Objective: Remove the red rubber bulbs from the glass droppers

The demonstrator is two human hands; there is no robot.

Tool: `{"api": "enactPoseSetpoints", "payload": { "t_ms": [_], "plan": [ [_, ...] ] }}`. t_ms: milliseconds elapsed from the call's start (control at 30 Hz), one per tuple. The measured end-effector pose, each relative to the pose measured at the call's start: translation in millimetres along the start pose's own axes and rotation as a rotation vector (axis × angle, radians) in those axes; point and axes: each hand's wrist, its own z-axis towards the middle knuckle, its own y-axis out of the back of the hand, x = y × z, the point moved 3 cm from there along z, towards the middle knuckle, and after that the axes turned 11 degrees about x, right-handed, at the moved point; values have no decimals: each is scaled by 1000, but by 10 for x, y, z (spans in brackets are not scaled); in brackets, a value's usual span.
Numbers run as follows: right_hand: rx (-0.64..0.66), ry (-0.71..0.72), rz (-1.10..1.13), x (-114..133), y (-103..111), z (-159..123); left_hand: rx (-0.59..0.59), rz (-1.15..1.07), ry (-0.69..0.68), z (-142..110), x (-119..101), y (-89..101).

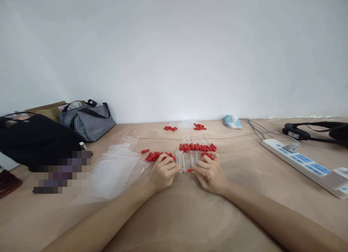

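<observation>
Between my two hands a thin clear glass tube point(184, 169) lies crosswise, with a red rubber bulb point(189, 170) at its right end. The fingers of my left hand point(164, 172) are closed on the tube's left part. My right hand point(209, 174) pinches the red bulb. Just beyond, bare clear tubes point(188, 158) lie side by side. Behind these is a row of droppers point(197, 147), tubes with red bulbs on their near ends. Loose red bulbs point(155, 156) are piled by my left hand, and more red bulbs point(207, 155) show behind my right fingers.
Clear zip bags point(116, 168) lie on the left. Farther left are a striped bag point(88, 121) and a black bag point(38, 139). More red bulbs point(170, 128) lie near the wall. A blue-white packet point(232, 121), a power strip point(301, 165) and a black headset point(320, 132) are on the right.
</observation>
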Motion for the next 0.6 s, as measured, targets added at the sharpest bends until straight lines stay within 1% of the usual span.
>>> {"api": "enactPoseSetpoints", "payload": {
  "t_ms": [133,200,333,467,533,600],
  "plan": [
    [-2,-19,27,2,39,0,3,-17,22,-43,38,-37],
    [-21,-71,54,-61,63,-23,4,-59,61,-92,97,-63],
    [-97,-240,190,-323,87,-94,-8,-136,186,-181,207,-92],
    [-216,-370,356,-606,71,-143,14,-137,256,-145,163,-126],
    [-265,-455,365,-725,60,-167,-22,-141,270,-91,116,-148],
    [-262,-517,378,-814,45,-188,-76,-149,289,-35,87,-173]
  ]
}}
